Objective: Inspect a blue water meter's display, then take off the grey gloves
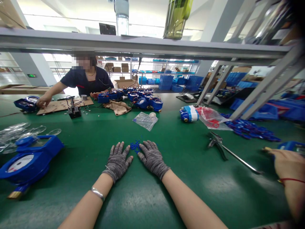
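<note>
Both my hands wear grey fingerless gloves and lie palm down on the green table (133, 206). My left hand (118, 161) has its fingers spread, just left of a small heap of tiny blue pieces (135, 146). On the other side, my right hand (152, 158) rests with fingers stretched out, its fingertips touching or close beside the heap. Nothing shows in either hand, though the undersides of the palms are hidden. Beyond the heap lies a clear plastic bag (145, 121) with a small whitish round thing at its corner.
At left sit a blue water meter (28, 162) and clear round covers (19, 132). Pliers (218, 144) and a metal rod (240, 159) lie right. A co-worker's hand (289, 165) is at far right. Another person (87, 76) works opposite, near several blue meters (143, 98). A shelf (143, 43) spans overhead.
</note>
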### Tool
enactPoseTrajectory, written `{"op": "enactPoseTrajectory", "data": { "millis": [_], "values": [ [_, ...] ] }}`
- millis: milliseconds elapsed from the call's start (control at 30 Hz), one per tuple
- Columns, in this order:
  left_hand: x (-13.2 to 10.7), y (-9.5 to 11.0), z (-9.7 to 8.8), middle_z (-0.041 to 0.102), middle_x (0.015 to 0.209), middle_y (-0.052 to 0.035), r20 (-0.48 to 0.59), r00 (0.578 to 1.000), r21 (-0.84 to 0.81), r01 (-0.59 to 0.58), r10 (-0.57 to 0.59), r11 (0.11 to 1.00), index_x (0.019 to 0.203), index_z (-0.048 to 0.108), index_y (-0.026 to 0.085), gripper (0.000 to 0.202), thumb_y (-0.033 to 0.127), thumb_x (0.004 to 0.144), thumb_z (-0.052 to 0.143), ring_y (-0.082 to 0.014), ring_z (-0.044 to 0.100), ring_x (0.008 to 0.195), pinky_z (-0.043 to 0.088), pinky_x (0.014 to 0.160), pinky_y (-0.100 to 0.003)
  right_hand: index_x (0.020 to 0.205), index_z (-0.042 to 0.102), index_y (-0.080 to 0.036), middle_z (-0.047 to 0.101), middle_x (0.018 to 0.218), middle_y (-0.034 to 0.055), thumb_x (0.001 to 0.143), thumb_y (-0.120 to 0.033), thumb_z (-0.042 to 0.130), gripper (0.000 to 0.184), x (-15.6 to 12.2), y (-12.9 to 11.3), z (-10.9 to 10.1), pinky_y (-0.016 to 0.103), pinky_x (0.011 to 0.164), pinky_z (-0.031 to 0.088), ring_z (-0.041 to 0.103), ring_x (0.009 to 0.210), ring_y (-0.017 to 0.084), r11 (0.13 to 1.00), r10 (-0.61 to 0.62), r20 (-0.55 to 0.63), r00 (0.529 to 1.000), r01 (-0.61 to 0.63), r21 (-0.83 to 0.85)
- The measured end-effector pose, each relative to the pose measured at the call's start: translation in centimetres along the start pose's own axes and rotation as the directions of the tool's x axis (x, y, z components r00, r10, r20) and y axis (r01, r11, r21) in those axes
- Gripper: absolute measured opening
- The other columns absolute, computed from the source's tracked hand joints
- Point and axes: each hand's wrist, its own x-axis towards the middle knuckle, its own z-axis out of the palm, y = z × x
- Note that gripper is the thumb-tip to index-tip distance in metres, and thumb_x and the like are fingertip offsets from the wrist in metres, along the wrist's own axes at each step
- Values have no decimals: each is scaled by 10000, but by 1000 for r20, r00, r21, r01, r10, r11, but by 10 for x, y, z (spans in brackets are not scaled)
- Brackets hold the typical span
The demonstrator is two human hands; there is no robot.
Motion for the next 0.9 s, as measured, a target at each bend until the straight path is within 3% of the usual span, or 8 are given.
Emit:
{"op": "enactPoseTrajectory", "data": {
  "millis": [200,400,667,767,900],
  "values": [
    [-3,1,-15,364,1497,-101,0,998,-29,-58,58,998,1337,552,283,466,479,925,457,-289,288,1417,224,1185,-497,1176,670,-297,543,1323,17,927,-437,506,330,-1,2,-3,464,1167,257,409,1303,257,995,-80,-58,995,84,57],
    [0,3,-10,343,1497,-151,17,997,-38,-78,79,996,1422,444,257,560,468,907,501,-331,300,1404,253,1159,-540,1286,614,-185,508,1360,109,930,-449,492,459,1,2,-1,488,1156,265,391,1317,298,1000,21,-45,999,-20,19],
    [-3,1,-7,340,1510,-100,-11,990,-59,-138,138,989,1361,517,331,478,499,916,474,-303,285,1416,237,1171,-520,1216,657,-299,538,1329,50,914,-441,528,357,-2,2,-5,485,1150,268,422,1288,280,997,-65,-46,997,67,47],
    [-4,2,-7,335,1515,-84,-18,988,-62,-157,156,986,1367,505,343,481,499,912,481,-286,279,1420,225,1178,-514,1306,595,-251,509,1361,73,915,-444,519,443,-1,3,-3,483,1150,272,410,1297,285,999,-21,-68,997,24,40],
    [-4,1,-5,329,1512,-126,-16,992,-50,-129,129,990,1431,427,280,572,502,907,488,-310,284,1414,245,1167,-524,1311,590,-164,494,1378,105,928,-450,488,489,1,4,1,501,1164,239,384,1320,309,997,75,-26,997,-75,-3]
  ]
}}
